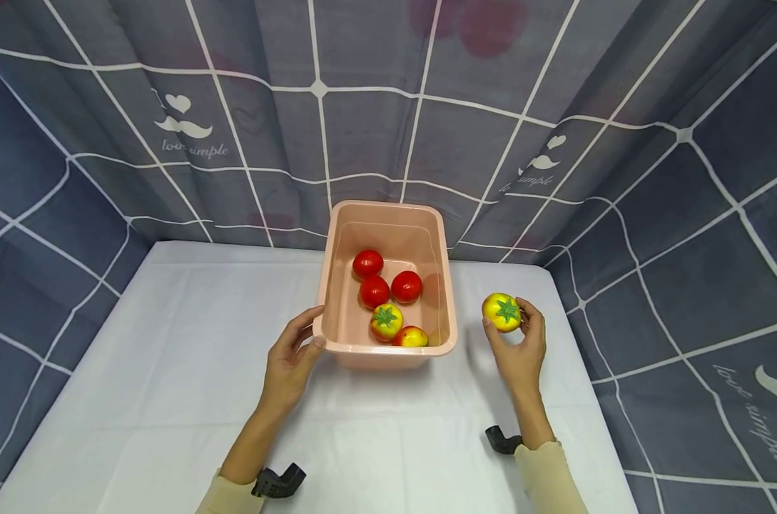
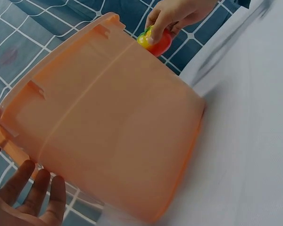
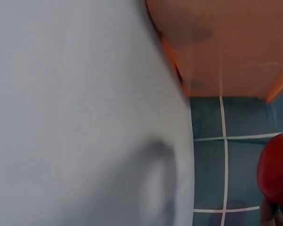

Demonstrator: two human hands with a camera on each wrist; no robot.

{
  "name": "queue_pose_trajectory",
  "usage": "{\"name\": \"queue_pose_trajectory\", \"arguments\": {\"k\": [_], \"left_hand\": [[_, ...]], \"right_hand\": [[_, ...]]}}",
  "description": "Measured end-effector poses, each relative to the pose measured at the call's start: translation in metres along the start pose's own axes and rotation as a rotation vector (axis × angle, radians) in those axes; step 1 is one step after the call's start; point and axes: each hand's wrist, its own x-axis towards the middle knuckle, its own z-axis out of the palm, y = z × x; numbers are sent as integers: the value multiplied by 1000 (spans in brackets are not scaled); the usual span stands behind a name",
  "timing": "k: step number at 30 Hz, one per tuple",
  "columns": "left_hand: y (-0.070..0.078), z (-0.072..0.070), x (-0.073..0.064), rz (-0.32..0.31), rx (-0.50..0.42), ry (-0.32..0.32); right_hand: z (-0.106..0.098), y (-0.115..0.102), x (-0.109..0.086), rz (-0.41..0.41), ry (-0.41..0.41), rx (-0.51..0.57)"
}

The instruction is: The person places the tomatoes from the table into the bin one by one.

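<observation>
My right hand (image 1: 521, 353) pinches a yellow-and-red tomato (image 1: 501, 313) with a green star-shaped top, to the right of a pink plastic bin (image 1: 449, 307). The tomato is raised off the table; its red underside shows at the edge of the right wrist view. My left hand (image 1: 290, 360) grips the bin's rim at the near left corner, thumb in front and fingers along the side. Inside the bin lie three red tomatoes (image 1: 406, 286) and two yellow-and-red ones (image 1: 386, 322). One of these two is partly hidden by the near rim.
A white cloth (image 1: 189, 343) covers the table under the bin. Grey-blue checked curtains (image 1: 362, 135) hang behind the table and at both sides, close to the bin's far end. A black wrist mount (image 1: 279, 481) sits on the left forearm, another (image 1: 503, 440) on the right.
</observation>
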Motion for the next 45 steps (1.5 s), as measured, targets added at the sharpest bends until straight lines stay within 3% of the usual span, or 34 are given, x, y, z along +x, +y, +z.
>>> {"name": "queue_pose_trajectory", "arguments": {"k": [9,13,22,29,35,45], "left_hand": [[-3,0,-1,8,-17,15],[-4,1,0,27,-24,21],[-2,-1,-1,1,-4,4],[-3,-3,-1,-2,8,-7],[-7,-1,3,24,-2,-3],[-3,-2,-1,12,10,1]], "right_hand": [[4,-12,-24,-10,-9,36],[6,-20,-26,-26,9,55],[2,-65,-30,-65,19,60],[7,-69,-21,-160,3,130],[14,-91,-17,-267,-66,182],[35,-112,-36,-336,-177,215]]}}
